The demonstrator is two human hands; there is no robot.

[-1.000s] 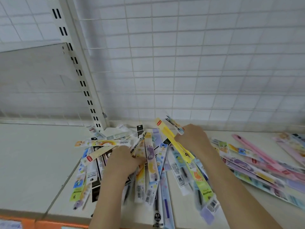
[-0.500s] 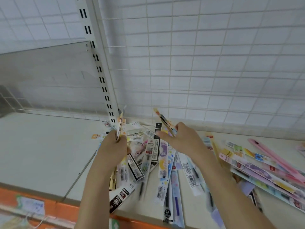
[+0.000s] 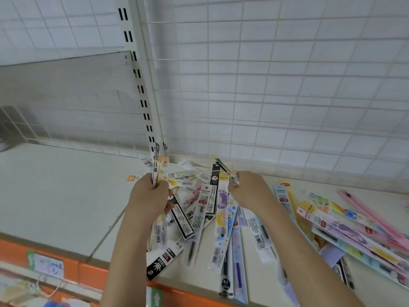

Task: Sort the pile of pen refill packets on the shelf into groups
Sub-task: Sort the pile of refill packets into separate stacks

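From the head camera, the person looks down at a pale shelf (image 3: 55, 196) with an orange front edge (image 3: 88, 275) and a white wire grid (image 3: 276, 85) behind it. The left hand (image 3: 149, 196) is raised above the shelf with its fingers curled around a small bundle of packets (image 3: 159, 168), which stands almost upright and sticks out above the fist; more packets hang down below the same hand, toward the front edge. The right hand (image 3: 250, 189) is also lifted and pinches one thin packet (image 3: 228, 171) by its lower part, so that the packet points up and to the left, away from the wrist. Between and under the two hands lies the loose pile of pen refill packets (image 3: 212, 218), spread like a fan on the shelf, with a few long ones reaching over the front edge. The pile is just below the hands, and the forearms cover part of it. To the right, well apart from the hands, a second group of long packets (image 3: 354, 229) lies flat, mostly pink, purple and yellow, all turned in a similar direction. A slotted white upright (image 3: 141, 89) rises behind the left hand. The number of packets in the left hand is hard to tell, because their edges are blurred; it seems to be several. A paper label (image 3: 47, 265) hangs on the orange edge at the lower left.
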